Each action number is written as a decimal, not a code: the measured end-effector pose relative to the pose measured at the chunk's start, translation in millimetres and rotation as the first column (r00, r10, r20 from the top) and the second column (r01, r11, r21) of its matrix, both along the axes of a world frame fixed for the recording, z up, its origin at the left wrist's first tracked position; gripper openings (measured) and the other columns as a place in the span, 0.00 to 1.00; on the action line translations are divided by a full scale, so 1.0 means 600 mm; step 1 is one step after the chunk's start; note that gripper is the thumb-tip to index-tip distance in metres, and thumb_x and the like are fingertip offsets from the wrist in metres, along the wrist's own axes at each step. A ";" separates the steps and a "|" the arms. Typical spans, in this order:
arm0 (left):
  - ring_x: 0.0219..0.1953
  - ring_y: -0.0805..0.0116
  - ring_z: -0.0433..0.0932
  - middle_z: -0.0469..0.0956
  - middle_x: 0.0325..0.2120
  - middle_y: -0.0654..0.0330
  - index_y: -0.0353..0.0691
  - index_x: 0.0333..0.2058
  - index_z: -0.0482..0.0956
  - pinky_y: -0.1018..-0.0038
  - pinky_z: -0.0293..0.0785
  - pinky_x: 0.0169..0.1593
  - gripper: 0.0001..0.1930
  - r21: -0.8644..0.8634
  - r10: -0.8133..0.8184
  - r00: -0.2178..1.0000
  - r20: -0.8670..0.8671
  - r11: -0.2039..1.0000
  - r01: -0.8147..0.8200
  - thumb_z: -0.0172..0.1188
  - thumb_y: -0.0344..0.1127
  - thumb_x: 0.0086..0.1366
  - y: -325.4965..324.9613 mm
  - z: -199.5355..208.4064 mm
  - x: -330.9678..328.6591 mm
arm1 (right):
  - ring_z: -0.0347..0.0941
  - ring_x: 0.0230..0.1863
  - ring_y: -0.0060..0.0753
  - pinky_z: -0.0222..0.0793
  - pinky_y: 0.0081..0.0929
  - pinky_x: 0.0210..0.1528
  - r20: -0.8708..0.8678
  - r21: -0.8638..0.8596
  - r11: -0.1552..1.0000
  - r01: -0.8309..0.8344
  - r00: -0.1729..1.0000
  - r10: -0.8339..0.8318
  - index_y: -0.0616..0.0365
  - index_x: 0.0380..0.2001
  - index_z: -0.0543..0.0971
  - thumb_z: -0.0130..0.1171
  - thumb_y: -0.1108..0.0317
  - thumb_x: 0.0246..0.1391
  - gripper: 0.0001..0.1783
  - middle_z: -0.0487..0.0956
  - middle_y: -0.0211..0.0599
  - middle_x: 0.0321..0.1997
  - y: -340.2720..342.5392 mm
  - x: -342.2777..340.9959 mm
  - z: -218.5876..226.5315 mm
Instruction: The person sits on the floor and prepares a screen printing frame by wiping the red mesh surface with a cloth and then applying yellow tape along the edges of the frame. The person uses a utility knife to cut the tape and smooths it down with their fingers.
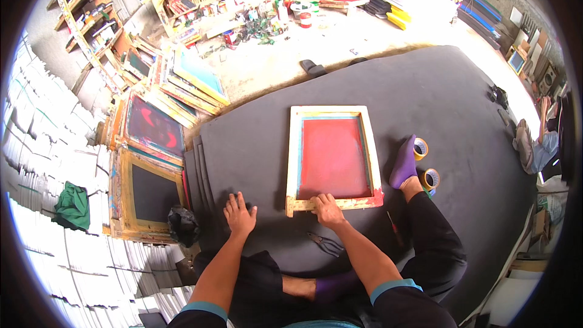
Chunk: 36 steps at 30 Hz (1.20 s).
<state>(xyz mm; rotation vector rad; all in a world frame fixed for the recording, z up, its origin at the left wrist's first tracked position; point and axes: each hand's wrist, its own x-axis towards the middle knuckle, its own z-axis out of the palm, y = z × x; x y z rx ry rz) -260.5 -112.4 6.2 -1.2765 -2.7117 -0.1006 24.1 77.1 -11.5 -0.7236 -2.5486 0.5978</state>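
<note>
A wooden screen-printing frame [296, 146] with red-stained mesh lies flat on a dark grey foam sheet [249, 127] in front of me. My right hand [329, 211] is closed over its near rail, left of the middle. My left hand [240, 214] rests on the foam to the left of the frame, open with fingers spread, holding nothing. Pliers [325, 245] with dark handles lie just below my right wrist, jaws toward the frame. A thin screwdriver-like tool with a reddish handle [395, 229] lies near my right leg.
Two tape rolls [420, 148] [430, 178] sit beside my purple-socked foot [403, 164]. More screen frames [127, 188] lean at the left, near a black bag [183, 225] and white stacks [54, 249]. A sandal [313, 68] lies beyond the foam. Another person [545, 146] is at the right edge.
</note>
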 end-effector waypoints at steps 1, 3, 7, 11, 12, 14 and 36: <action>0.69 0.46 0.67 0.70 0.67 0.44 0.37 0.71 0.66 0.50 0.63 0.70 0.41 0.036 -0.003 0.983 0.182 0.999 -0.004 0.62 0.59 0.70 0.009 0.010 0.022 | 0.72 0.51 0.50 0.70 0.46 0.58 0.002 0.001 1.000 -0.005 1.000 0.005 0.57 0.54 0.78 0.71 0.67 0.51 0.26 0.77 0.42 0.48 -0.007 0.014 0.005; 0.66 0.45 0.72 0.73 0.65 0.42 0.35 0.69 0.69 0.52 0.70 0.67 0.40 0.091 -0.001 0.858 0.513 0.994 -0.053 0.61 0.61 0.70 0.016 0.026 0.066 | 0.72 0.51 0.49 0.70 0.45 0.58 -0.003 -0.012 0.999 -0.037 0.999 0.037 0.57 0.54 0.80 0.71 0.67 0.51 0.26 0.77 0.41 0.48 -0.031 0.018 0.007; 0.58 0.44 0.80 0.78 0.58 0.41 0.35 0.61 0.77 0.55 0.73 0.64 0.36 0.159 -0.073 0.672 0.737 0.985 -0.068 0.61 0.62 0.70 0.093 0.004 0.189 | 0.74 0.54 0.49 0.72 0.43 0.61 0.021 0.039 0.999 -0.029 0.999 0.028 0.57 0.57 0.81 0.72 0.65 0.51 0.28 0.81 0.40 0.51 -0.044 0.057 0.029; 0.56 0.40 0.79 0.77 0.54 0.44 0.35 0.55 0.74 0.52 0.76 0.59 0.27 0.114 0.001 0.736 0.677 0.988 -0.106 0.65 0.51 0.69 0.096 0.013 0.226 | 0.76 0.54 0.50 0.71 0.45 0.63 -0.041 -0.002 0.995 -0.096 0.995 0.095 0.57 0.59 0.80 0.71 0.63 0.52 0.29 0.82 0.40 0.51 -0.060 0.084 0.033; 0.55 0.40 0.79 0.77 0.52 0.44 0.36 0.54 0.74 0.51 0.77 0.58 0.25 0.119 -0.008 0.746 0.666 0.988 -0.096 0.66 0.49 0.68 0.091 0.004 0.229 | 0.77 0.53 0.51 0.71 0.48 0.63 -0.063 -0.052 0.996 -0.077 0.995 0.074 0.57 0.57 0.81 0.71 0.61 0.52 0.28 0.83 0.39 0.50 -0.057 0.101 0.042; 0.54 0.39 0.80 0.77 0.52 0.44 0.36 0.54 0.74 0.51 0.77 0.57 0.25 0.131 -0.006 0.772 0.636 0.986 -0.100 0.66 0.48 0.68 0.077 -0.001 0.213 | 0.76 0.54 0.53 0.70 0.49 0.63 -0.013 0.088 0.992 0.088 0.996 -0.088 0.57 0.57 0.80 0.73 0.58 0.51 0.31 0.82 0.41 0.51 -0.034 0.125 0.050; 0.49 0.64 0.80 0.79 0.49 0.52 0.34 0.56 0.70 0.65 0.77 0.55 0.30 0.607 -0.378 0.622 0.685 0.769 -0.200 0.75 0.30 0.59 0.077 0.145 0.103 | 0.78 0.52 0.54 0.72 0.43 0.57 -0.269 -0.297 0.656 0.694 0.599 -0.754 0.62 0.62 0.74 0.69 0.60 0.63 0.29 0.79 0.52 0.51 0.064 0.133 0.016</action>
